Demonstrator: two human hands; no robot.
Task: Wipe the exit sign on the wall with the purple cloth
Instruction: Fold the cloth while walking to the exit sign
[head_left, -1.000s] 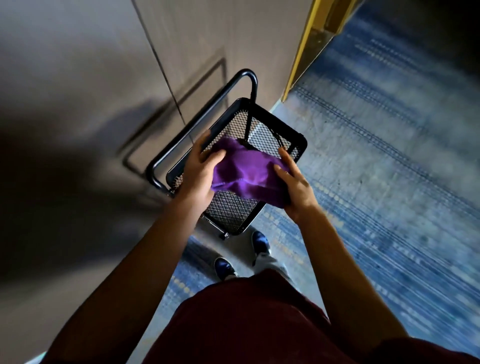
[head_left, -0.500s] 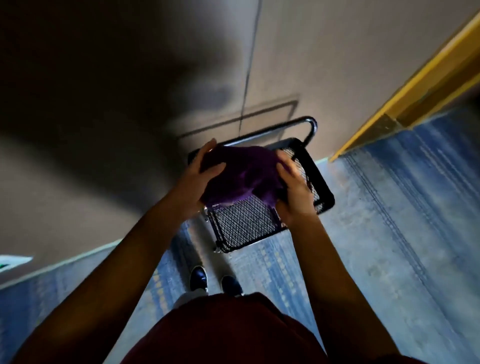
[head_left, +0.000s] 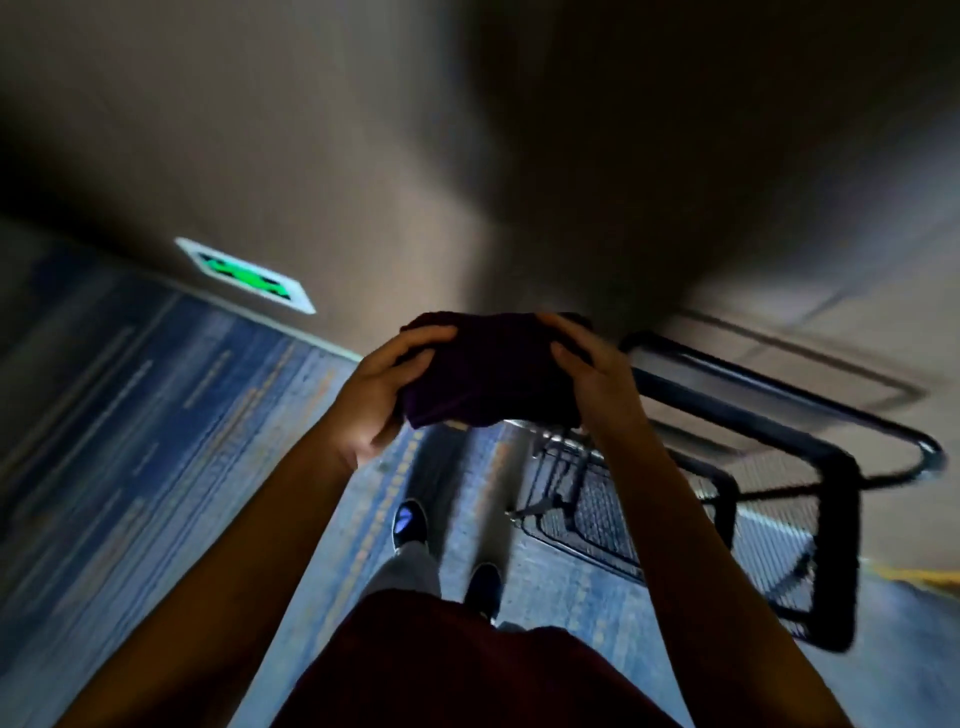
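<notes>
Both bare forearms reach forward and upward from the lower corners of the head view, converging at chest height. The left hand (head_left: 382, 397) curls its fingers over the left end of the dark purple bunched cloth (head_left: 488, 374), thumb underneath. The right hand (head_left: 597, 376) mirrors that grip on the right end, fingers wrapped over the top.
</notes>
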